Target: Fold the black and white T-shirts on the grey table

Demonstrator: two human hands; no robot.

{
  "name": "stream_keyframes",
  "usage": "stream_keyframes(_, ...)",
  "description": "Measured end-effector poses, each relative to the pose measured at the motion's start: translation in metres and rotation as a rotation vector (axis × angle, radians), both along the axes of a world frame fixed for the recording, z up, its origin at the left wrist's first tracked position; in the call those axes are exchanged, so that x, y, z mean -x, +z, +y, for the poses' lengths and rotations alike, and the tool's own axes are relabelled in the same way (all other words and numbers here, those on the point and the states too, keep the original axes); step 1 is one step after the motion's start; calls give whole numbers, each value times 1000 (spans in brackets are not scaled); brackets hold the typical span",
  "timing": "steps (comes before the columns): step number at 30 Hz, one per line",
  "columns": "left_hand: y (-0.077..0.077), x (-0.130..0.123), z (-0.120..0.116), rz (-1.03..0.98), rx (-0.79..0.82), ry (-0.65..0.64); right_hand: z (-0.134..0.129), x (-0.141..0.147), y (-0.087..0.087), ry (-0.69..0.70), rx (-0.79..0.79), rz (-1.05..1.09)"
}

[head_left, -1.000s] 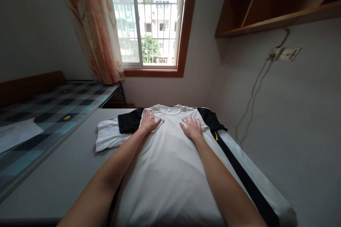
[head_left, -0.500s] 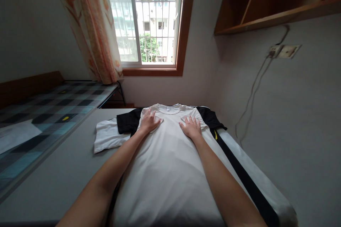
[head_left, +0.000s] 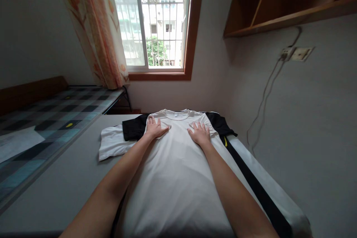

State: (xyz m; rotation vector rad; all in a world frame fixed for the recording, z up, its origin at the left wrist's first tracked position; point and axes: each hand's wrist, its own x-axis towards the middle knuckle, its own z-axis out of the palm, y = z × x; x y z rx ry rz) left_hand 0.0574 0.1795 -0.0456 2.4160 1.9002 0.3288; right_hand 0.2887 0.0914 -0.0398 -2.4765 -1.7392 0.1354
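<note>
A white T-shirt with black sleeves lies spread out, its collar at the far end. Flat on its upper left chest rests my left hand, fingers spread, with a small fold of cloth beside the thumb. My right hand presses on the upper right chest in the same way, and the cloth wrinkles around its fingers. Beneath this shirt is another garment; its white sleeve sticks out at the left, and a black side panel with a yellow mark shows at the right.
The garments lie on a grey-white table. To the left is a bed with a checked cover and a sheet of paper. A wooden shelf overhangs at the upper right, above a wall socket with a hanging cable.
My left hand has shifted very slightly to the left on the shirt. The right hand stays where it was.
</note>
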Motion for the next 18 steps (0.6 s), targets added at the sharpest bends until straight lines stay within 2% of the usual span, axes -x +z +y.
stream_keyframes(3, 1, 2, 2, -127, -30, -47, -1, 1, 0, 1, -4, -4)
stream_keyframes(6, 3, 14, 5, -411, -94, -148, -1, 1, 0, 7, -8, -13)
stream_keyframes(9, 5, 34, 5, -624, -187, -149, -2, 1, 0, 9, -10, -17)
stream_keyframes(13, 6, 56, -4, -532, -224, -61, -2, 0, -1, 9, -31, -20)
stream_keyframes(18, 3, 52, -23, -257, -266, 33, -1, -1, -1, 10, -32, -25)
